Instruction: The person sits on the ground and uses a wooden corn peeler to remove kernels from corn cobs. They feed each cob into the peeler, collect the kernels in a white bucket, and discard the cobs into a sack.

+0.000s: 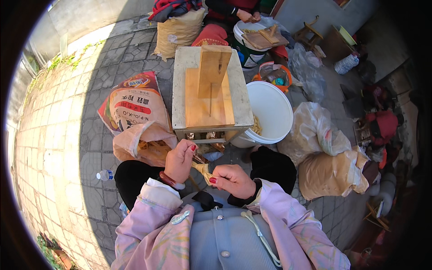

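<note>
Above my lap, a knotted or twisted pale yellow strip (203,170) is stretched between my two hands; its material is not clear. My left hand (180,161) pinches the upper left end of it. The other end is gripped between the thumb and fingers of my right hand (234,181). Just beyond my hands is a small pale table (182,58). On it rests a wooden board (194,98) with an upright wooden block (214,67). Left of the table lies a printed woven sack (135,104), its mouth towards me and yellowish strips (152,148) inside.
A white bucket (270,104) right of the table holds several pale yellow pieces (257,125). Full bags (330,172) stand at the right. Across from me, a person's hands (248,16) work above another bucket (239,32). A plastic bottle (105,175) lies on the paving.
</note>
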Tool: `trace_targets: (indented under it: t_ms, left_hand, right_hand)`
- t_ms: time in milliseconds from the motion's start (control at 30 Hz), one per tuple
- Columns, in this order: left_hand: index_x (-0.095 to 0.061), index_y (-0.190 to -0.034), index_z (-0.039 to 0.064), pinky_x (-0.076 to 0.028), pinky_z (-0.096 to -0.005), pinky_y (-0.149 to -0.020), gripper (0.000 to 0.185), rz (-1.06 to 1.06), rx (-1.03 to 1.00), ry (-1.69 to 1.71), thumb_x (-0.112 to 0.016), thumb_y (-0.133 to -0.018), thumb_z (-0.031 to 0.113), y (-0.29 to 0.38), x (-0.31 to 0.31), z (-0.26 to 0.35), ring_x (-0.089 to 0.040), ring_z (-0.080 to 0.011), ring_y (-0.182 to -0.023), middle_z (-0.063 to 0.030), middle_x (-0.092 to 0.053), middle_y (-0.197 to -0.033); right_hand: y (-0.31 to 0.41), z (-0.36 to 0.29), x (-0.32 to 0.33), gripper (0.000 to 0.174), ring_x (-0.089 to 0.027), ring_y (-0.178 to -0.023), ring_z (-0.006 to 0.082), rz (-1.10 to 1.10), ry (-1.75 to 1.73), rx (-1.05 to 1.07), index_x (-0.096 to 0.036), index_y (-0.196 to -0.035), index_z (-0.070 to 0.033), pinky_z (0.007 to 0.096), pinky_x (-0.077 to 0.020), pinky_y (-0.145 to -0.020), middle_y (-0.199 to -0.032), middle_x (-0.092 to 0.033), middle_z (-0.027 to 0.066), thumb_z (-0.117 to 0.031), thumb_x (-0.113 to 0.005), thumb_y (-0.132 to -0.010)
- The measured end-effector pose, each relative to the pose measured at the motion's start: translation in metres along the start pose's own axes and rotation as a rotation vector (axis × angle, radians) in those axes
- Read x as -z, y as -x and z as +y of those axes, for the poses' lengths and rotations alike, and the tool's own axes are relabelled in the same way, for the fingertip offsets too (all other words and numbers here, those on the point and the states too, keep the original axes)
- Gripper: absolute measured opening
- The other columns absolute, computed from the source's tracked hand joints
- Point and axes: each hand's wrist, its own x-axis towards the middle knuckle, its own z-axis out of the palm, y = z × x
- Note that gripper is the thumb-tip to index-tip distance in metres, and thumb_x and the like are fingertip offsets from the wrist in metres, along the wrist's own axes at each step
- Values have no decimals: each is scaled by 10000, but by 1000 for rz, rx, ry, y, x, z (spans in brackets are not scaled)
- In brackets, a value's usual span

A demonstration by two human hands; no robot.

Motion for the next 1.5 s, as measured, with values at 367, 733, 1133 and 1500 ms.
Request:
trace_targets:
  t_ms: [367,733,1133,1500]
  left_hand:
    - [-591,-965,88,-472,-431,-555,110,107,-134,-356,-556,-973,192,-14,4,21,-637,-348,-640,-132,-612,-669]
    - [-613,-842,29,-389,-219,-574,244,-290,296,260,-591,-980,229,-69,30,12,-468,-38,-636,41,-514,-661]
    - [-626,-856,22,-480,-396,-599,236,58,100,-277,-612,-936,243,-93,12,2,-620,-268,-640,-134,-622,-679]
    - [-599,-901,60,-381,-186,-549,195,-592,439,764,-554,-996,223,-31,12,26,-483,-47,-621,27,-549,-747]
  right_hand:
    - [-12,-5,11,203,-556,-601,349,115,599,284,-535,-808,-52,424,-424,-540,-657,-540,110,-60,-729,-747]
    - [-60,12,69,152,-608,-788,335,381,582,278,-604,-950,-28,392,-488,-668,-875,-600,135,17,-630,-808]
    - [-75,42,116,237,-592,-940,365,607,985,131,-586,-1035,-44,463,-462,-799,-1031,-615,155,-34,-658,-810]
    - [-31,-4,45,246,-608,-864,331,418,833,449,-631,-996,-36,424,-476,-751,-933,-639,116,-24,-694,-758]
